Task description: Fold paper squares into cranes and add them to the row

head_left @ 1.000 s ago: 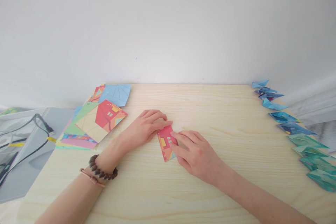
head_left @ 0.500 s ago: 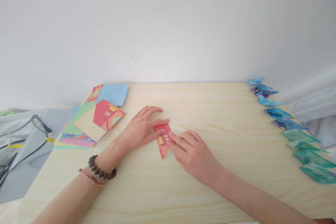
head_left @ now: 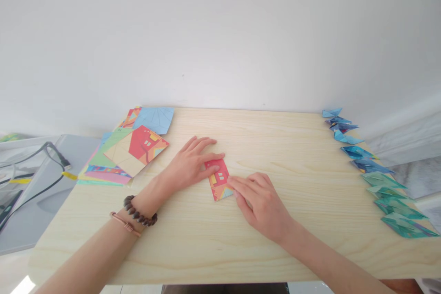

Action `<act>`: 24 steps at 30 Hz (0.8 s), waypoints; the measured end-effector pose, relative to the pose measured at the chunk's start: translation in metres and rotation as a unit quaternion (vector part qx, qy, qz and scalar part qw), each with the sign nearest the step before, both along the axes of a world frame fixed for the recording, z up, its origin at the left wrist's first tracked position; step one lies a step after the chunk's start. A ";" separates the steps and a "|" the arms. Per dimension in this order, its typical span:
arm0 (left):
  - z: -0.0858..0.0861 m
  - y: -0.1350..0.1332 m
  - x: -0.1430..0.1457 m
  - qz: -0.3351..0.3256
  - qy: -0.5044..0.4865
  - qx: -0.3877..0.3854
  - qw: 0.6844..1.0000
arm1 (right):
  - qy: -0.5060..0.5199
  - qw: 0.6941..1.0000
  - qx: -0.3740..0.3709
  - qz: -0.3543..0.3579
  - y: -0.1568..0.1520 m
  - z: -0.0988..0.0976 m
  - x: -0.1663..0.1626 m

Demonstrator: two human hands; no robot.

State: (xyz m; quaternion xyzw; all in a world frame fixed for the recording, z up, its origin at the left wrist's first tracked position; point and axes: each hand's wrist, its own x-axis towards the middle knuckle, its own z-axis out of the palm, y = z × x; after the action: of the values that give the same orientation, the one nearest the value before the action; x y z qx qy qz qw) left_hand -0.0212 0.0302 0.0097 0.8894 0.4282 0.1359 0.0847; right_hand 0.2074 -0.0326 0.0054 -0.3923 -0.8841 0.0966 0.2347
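Note:
A small folded sheet of origami paper (head_left: pixel 220 183), red with orange and pale blue at its lower end, lies flat on the wooden table. My left hand (head_left: pixel 193 163) rests from the left with its fingers spread; thumb and forefinger press on the paper's upper part. A dark bead bracelet and a copper-coloured bangle circle that wrist. From the right, my right hand (head_left: pixel 260 200) has its fingers closed together, with forefinger and thumb tips at the paper's lower right edge. Those fingertips cover a little of that edge.
At the table's left lies a pile of patterned paper sheets (head_left: pixel 138 147). Folded blue paper pieces (head_left: pixel 358 152) and green ones (head_left: pixel 401 209) line the right edge. Beyond the left side are cables (head_left: pixel 51 156) and a grey surface (head_left: pixel 44 211). A white wall (head_left: pixel 220 32) stands behind.
My right fingertips have slid down the paper's right edge, uncovering more of it. My left hand keeps its place on the paper. The camera view has shifted slightly, showing the table's front edge.

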 end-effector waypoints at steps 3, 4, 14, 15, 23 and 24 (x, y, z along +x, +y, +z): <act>0.000 -0.001 -0.001 -0.005 0.002 0.001 1.000 | 0.012 0.999 -0.015 -0.048 0.018 -0.002 -0.004; 0.000 -0.001 -0.002 -0.006 0.004 0.000 1.000 | 0.003 0.999 -0.012 -0.049 0.022 -0.003 -0.006; -0.002 -0.006 -0.004 -0.001 0.014 -0.006 1.000 | -0.110 0.988 0.107 -0.026 0.020 -0.005 -0.008; -0.002 -0.006 -0.004 0.000 0.014 -0.006 1.000 | -0.115 0.987 0.112 -0.019 0.020 -0.005 -0.007; -0.001 -0.005 -0.004 -0.003 0.011 -0.010 1.000 | -0.087 0.992 0.093 0.014 0.001 -0.003 0.003; -0.002 -0.005 -0.004 -0.004 0.009 -0.011 1.000 | -0.080 0.993 0.090 0.009 -0.001 -0.003 0.005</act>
State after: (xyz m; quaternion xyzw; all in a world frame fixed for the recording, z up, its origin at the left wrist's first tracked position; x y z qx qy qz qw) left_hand -0.0256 0.0253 0.0081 0.8914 0.4266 0.1227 0.0911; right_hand 0.2119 -0.0338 0.0020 -0.3675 -0.9088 -0.0129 0.1972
